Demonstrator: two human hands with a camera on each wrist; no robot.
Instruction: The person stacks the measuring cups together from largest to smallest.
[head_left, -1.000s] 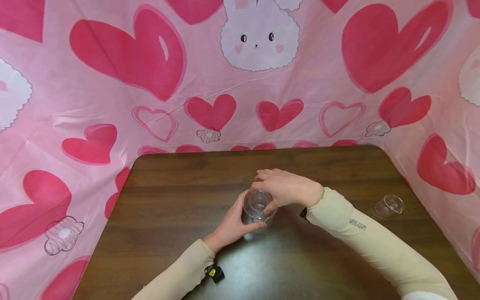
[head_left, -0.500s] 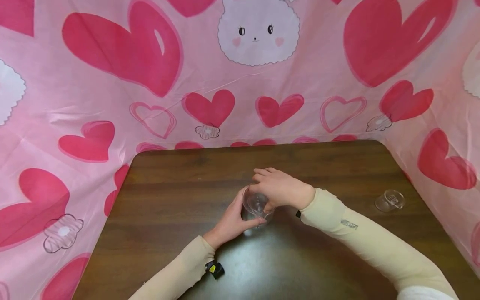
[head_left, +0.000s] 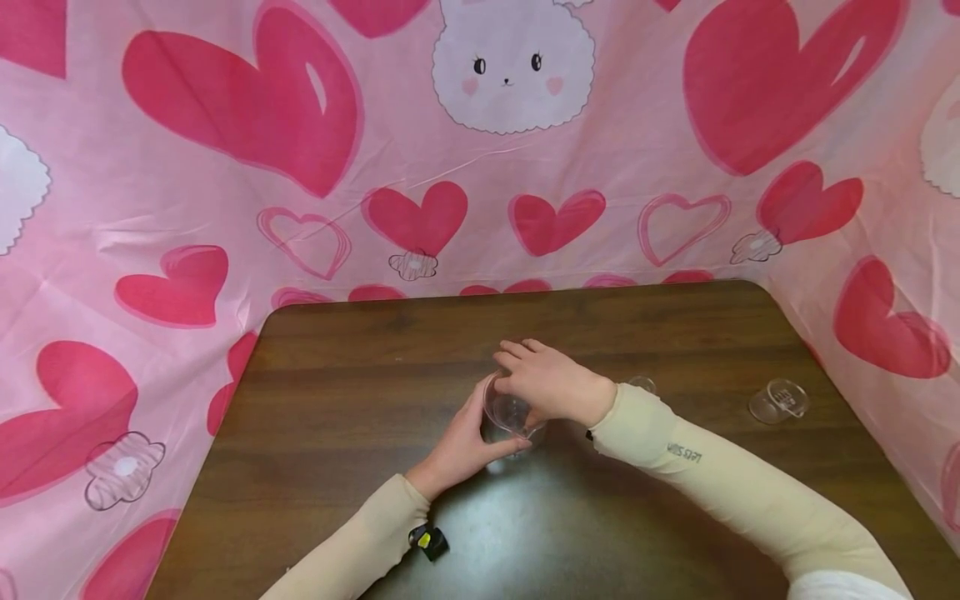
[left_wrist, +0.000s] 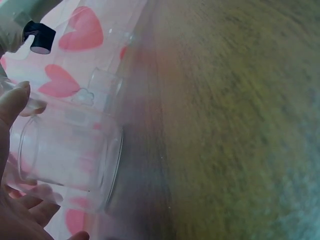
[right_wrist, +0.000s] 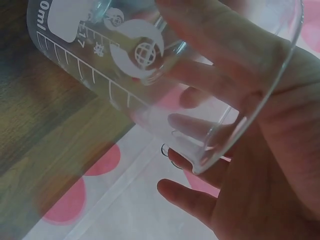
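Observation:
A clear glass beaker (head_left: 504, 429) with white markings and a spout stands mid-table. My left hand (head_left: 465, 437) grips its left side, thumb across the near side and fingers round the far side. A smaller glass beaker (left_wrist: 65, 155) is nested inside it, seen through the wall in the left wrist view. My right hand (head_left: 553, 383) is over the mouth. Its thumb and a finger reach inside to pinch the smaller beaker, while other fingers extend beyond the far rim. In the right wrist view the large beaker's scale and globe logo (right_wrist: 145, 54) show.
At the right of the brown wooden table (head_left: 337, 392) sits another small glass beaker (head_left: 778, 402). A further glass rim (head_left: 642, 384) peeks out behind the right sleeve. Pink heart-patterned cloth (head_left: 555, 167) hangs behind the table and along both sides.
My right hand and forearm have shifted slightly left over the beaker, uncovering a glass rim behind the sleeve. My left hand keeps its grip. The head view has tilted a little.

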